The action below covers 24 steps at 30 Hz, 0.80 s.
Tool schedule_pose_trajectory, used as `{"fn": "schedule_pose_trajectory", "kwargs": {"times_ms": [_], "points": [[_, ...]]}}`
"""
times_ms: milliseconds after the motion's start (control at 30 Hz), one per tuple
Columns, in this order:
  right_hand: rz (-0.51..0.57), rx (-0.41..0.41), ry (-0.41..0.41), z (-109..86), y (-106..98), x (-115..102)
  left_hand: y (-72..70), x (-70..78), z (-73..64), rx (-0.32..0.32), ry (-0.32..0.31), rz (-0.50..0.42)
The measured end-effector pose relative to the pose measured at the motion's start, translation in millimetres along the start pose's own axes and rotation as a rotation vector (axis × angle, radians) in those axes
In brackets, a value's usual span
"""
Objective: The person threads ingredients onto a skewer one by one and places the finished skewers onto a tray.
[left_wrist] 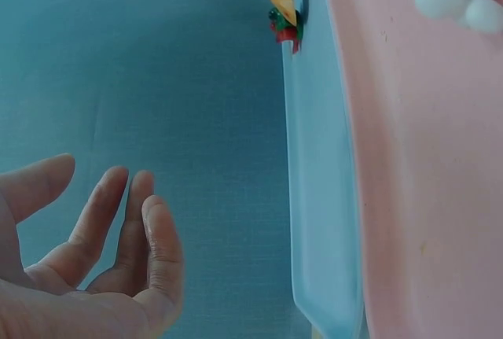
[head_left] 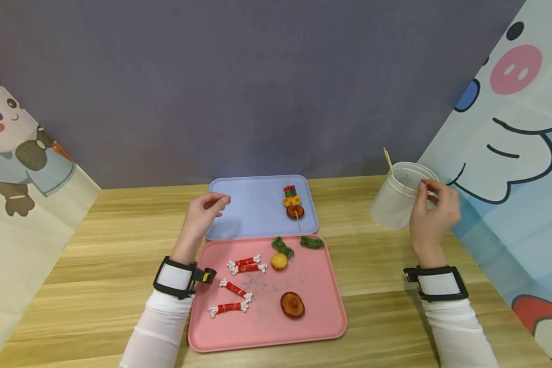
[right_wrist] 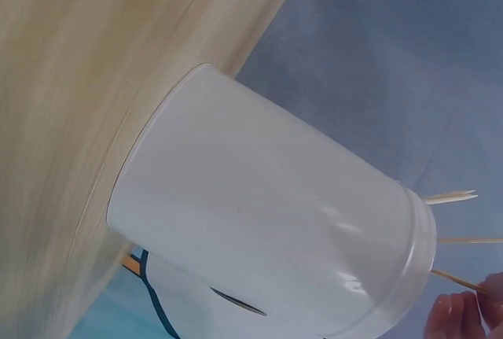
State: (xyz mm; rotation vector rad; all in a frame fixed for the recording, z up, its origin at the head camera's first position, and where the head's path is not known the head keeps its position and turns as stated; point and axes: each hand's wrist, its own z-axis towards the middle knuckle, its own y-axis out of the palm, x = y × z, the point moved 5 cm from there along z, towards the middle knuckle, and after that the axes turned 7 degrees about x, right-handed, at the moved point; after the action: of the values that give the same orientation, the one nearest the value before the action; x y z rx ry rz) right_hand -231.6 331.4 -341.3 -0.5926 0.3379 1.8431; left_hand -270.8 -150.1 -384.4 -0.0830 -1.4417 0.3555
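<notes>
My right hand (head_left: 434, 214) is at the rim of a white bucket (head_left: 392, 204) and pinches a thin wooden skewer (right_wrist: 456, 279) that rises out of it. Two other skewer sticks (right_wrist: 471, 240) also poke out of the bucket. My left hand (head_left: 200, 217) hovers over the left edge of the blue tray (head_left: 244, 204), fingers loosely bent, with nothing in it. On that tray's right side lies a loaded skewer (head_left: 292, 202) with red, green, yellow and brown pieces. The left wrist view shows the left thumb and fingers apart.
Nearer me, a pink tray (head_left: 253, 335) holds several red pieces with white knobbed ends (head_left: 228, 307), two green pieces (head_left: 311, 242), a yellow round piece (head_left: 279, 261) and a brown mushroom-like cap (head_left: 292, 305). A grey wall (head_left: 257, 92) stands behind the wooden table (head_left: 119, 255).
</notes>
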Motion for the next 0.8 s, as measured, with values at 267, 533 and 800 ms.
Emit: {"fn": "schedule_pose_trajectory", "kwargs": {"times_ms": [267, 533, 800], "points": [[0.000, 0.009, -0.004, 2.0, -1, -1, -0.2, 0.6, 0.2, -0.005, -0.011, 0.003], [0.013, 0.032, -0.024, 5.7, -7, -13, 3.8, 2.1, -0.3, -0.021, 0.008, -0.020], [0.045, 0.132, -0.036, 15.6, -21, -38, 8.6, 9.0, -0.8, -0.033, 0.011, -0.040]]}}
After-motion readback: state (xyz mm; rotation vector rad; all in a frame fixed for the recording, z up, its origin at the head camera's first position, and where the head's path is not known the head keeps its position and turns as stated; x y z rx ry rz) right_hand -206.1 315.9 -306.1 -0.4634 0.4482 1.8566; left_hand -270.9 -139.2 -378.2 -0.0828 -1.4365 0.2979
